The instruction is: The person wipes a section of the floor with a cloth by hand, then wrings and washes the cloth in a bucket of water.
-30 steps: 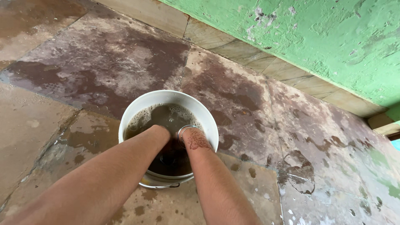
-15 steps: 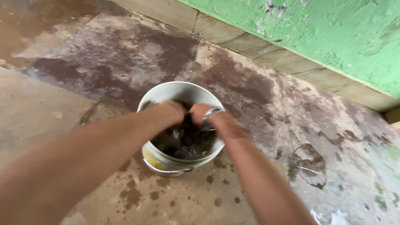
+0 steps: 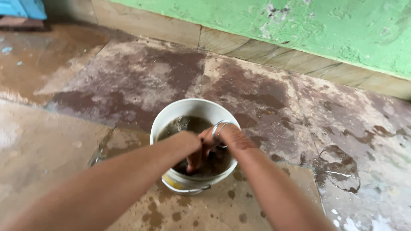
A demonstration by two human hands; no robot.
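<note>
Reaching down, both hands, left (image 3: 188, 143) and right (image 3: 214, 139), plunge into the white bucket (image 3: 192, 109) of murky water (image 3: 180, 124) surrounding them; their grip cannot be told.

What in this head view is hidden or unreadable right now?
- Left hand: blurred by motion; its grip is unreadable.
- Right hand: fingers dip into the murky water; anything held is hidden.
- White bucket: bottom hidden by water and hands.
- Blue object: cut off by the top-left edge.

wet stone slab floor (image 3: 107, 81) (stained, patchy), white bucket (image 3: 188, 109) standing on it near wall.
</note>
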